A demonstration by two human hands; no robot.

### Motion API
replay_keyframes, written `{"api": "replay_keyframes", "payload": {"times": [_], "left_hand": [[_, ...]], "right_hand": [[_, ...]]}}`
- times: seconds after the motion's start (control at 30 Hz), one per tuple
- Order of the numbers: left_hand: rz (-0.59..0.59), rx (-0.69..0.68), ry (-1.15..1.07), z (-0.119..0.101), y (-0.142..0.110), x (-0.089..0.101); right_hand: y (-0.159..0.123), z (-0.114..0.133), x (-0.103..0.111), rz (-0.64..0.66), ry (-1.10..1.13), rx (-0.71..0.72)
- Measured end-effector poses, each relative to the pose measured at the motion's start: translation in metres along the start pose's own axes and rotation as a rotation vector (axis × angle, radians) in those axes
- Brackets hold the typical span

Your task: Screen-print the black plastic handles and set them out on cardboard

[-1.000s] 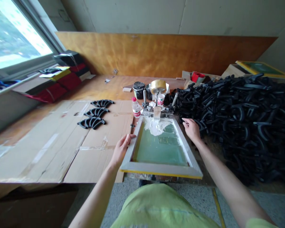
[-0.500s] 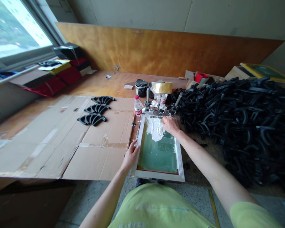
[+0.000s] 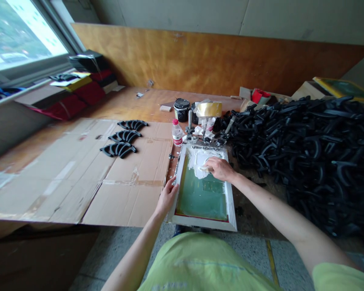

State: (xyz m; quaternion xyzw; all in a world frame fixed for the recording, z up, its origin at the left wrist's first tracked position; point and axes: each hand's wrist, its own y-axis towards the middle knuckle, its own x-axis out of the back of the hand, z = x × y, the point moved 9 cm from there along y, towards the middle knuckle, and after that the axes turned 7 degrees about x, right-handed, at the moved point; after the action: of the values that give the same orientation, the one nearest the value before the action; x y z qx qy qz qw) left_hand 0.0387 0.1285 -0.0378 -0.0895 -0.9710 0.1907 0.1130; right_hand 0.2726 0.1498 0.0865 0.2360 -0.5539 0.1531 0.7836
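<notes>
A screen printing frame (image 3: 232,208) with green mesh lies in front of me, its far end at a metal hinge clamp (image 3: 204,142). Thick white ink (image 3: 193,158) is smeared over the far part of the mesh. My left hand (image 3: 169,196) grips the left side of the frame, with its fingers partly hidden at the edge. Over the white ink, my right hand (image 3: 220,169) is closed on a small pale squeegee (image 3: 205,168); most of the squeegee is hidden by the fingers.
Black curved plastic parts (image 3: 291,145) are heaped on the right. Several similar parts (image 3: 118,149) lie in three rows on cardboard (image 3: 139,202) at left. Behind the frame stand a red-capped bottle (image 3: 177,133), a black tub (image 3: 181,110) and a tape roll (image 3: 208,109).
My right hand has moved toward me and slightly left over the mesh, from the far end of the frame. My left hand stays at the frame's left side.
</notes>
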Motion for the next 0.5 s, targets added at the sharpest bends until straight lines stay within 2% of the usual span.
{"api": "replay_keyframes", "payload": {"times": [0.07,0.17,0.27,0.37,0.43,0.5], "left_hand": [[0.018,0.007,-0.025,-0.002,0.000,-0.001],[0.023,0.017,-0.053,-0.006,-0.002,-0.001],[0.025,0.035,-0.077,-0.014,-0.005,0.000],[0.082,0.057,-0.128,-0.032,-0.015,0.002],[0.118,0.059,-0.148,-0.052,-0.023,0.007],[0.105,0.045,-0.145,-0.077,-0.030,0.015]], "right_hand": [[-0.001,0.005,-0.005,-0.047,-0.021,0.007],[-0.014,0.020,-0.015,-0.045,-0.016,0.107],[-0.015,0.019,-0.009,-0.037,0.007,0.112],[0.015,-0.001,0.013,-0.085,-0.019,-0.007],[0.037,-0.024,0.032,-0.122,-0.075,-0.121],[0.044,-0.052,0.054,-0.177,-0.133,-0.226]]}}
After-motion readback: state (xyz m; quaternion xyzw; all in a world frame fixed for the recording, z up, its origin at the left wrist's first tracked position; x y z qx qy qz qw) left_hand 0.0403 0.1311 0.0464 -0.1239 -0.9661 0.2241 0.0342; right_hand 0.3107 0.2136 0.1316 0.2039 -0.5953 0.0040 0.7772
